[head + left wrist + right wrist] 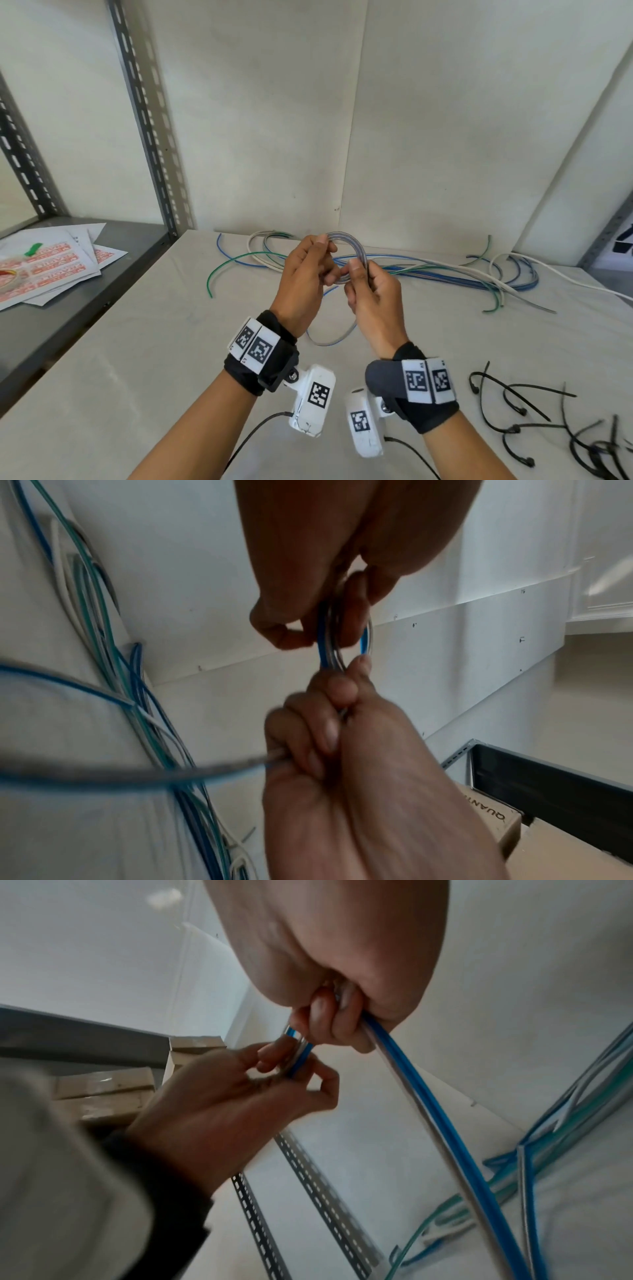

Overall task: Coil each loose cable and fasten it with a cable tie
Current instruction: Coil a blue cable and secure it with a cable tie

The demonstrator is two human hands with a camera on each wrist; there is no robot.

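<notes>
Holding a small coil of blue and white cable (346, 255) up above the table (171, 342), I am pinching its near side with my left hand (305, 281) while my right hand (373, 294) is curling round its lower part, the loose tail dropping from that fist to the tabletop. More loose cables (445, 270) in blue, green and white are lying tangled just behind my hands, and black cable ties (534, 421) are lying scattered near my right wrist.
</notes>
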